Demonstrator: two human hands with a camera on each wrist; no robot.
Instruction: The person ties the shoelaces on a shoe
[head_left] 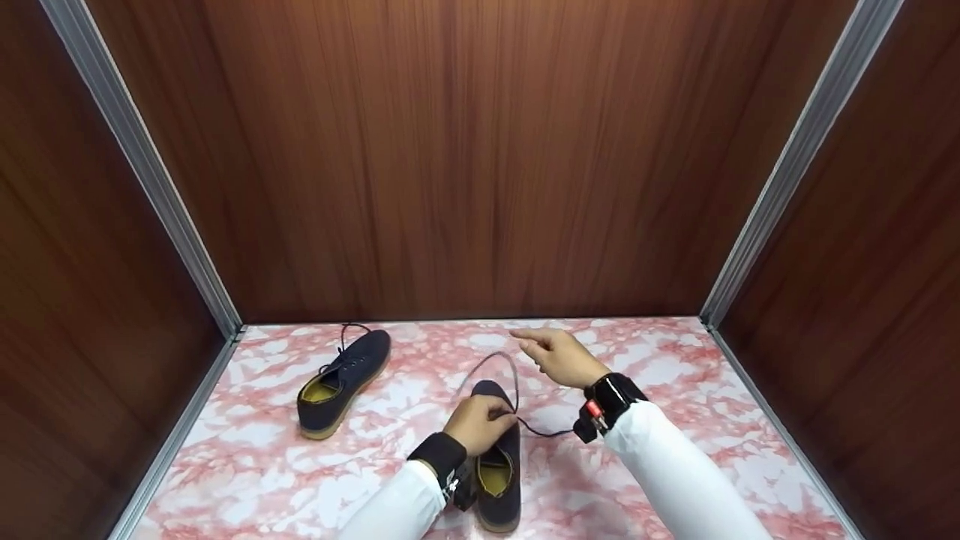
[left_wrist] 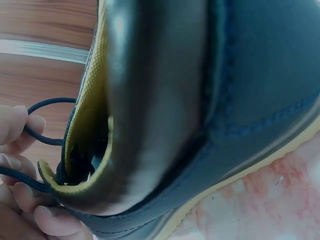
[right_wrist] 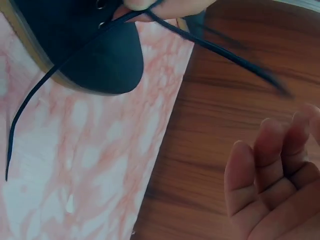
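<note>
A navy shoe point(head_left: 501, 514) with a yellow lining stands on the pink-and-white surface, its toe pointing away. Over its lacing my left hand point(head_left: 474, 424) pinches the dark shoelace point(head_left: 541, 433). In the left wrist view a loop of the lace point(left_wrist: 47, 101) rises from the shoe's opening to the fingers point(left_wrist: 15, 125). My right hand point(head_left: 562, 358) is raised to the right of the toe, fingers loosely extended, with nothing in it. One lace end lies to the right; another stretch arcs up past the toe.
The other navy shoe point(head_left: 367, 361) stands at the left, its lace trailing at the far side. Brown wood-grain panels point(head_left: 465, 165) close off the back and both sides. Grey metal posts point(head_left: 150, 165) run along the corners.
</note>
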